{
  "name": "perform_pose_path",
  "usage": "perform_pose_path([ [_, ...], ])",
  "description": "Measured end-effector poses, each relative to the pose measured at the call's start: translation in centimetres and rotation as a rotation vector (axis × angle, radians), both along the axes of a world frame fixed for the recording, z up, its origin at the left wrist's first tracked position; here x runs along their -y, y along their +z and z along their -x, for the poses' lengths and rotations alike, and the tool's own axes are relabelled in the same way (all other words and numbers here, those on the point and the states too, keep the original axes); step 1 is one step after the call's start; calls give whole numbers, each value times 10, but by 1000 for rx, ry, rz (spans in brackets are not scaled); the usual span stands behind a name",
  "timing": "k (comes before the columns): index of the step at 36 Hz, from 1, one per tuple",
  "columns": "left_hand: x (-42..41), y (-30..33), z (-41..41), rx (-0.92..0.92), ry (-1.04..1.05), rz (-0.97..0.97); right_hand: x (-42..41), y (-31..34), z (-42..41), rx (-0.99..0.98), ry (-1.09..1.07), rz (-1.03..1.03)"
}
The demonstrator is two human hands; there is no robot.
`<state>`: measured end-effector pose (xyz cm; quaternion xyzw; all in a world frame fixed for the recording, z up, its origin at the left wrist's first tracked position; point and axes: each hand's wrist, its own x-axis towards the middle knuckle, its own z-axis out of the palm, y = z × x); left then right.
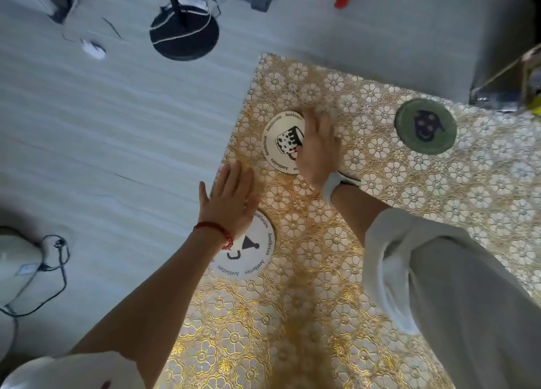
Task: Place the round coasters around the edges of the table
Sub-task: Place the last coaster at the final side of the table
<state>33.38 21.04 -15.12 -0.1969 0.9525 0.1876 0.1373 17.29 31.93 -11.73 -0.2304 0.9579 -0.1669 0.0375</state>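
Three round coasters on the tabletop (336, 271): white cake coaster (282, 142) near the far left corner, white hat coaster (251, 254) by the left edge, green coaster (426, 126) near the far edge. Two hands. Right hand (317, 148) lies flat on the cake coaster's right part, fingers out, grip wide, nothing clasped. Left hand (229, 198) flat with fingers spread, grip wide, over the left edge, covering the hat coaster's upper rim; contact unclear. Green coaster well apart from both hands. Bare cloth to the right and near side. One black round stand base (184, 34) on the floor (117, 125).
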Motion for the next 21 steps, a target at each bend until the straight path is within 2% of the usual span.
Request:
perform_pose_path([
  [4, 3, 10, 5, -4, 32, -78, -15, 12, -9, 30, -73, 184],
  [7, -3, 23, 3, -116, 142, -146, -38, 21, -21, 77, -143, 299],
  [11, -25, 41, -20, -252, 154, -100, -74, 34, -54, 164, -162, 394],
  [18, -89, 59, -102, -255, 170, -189, -144, 49, -140, 220, -142, 484],
  [21, -121, 62, -151, -218, 130, -216, -178, 57, -185, 317, -129, 475],
])
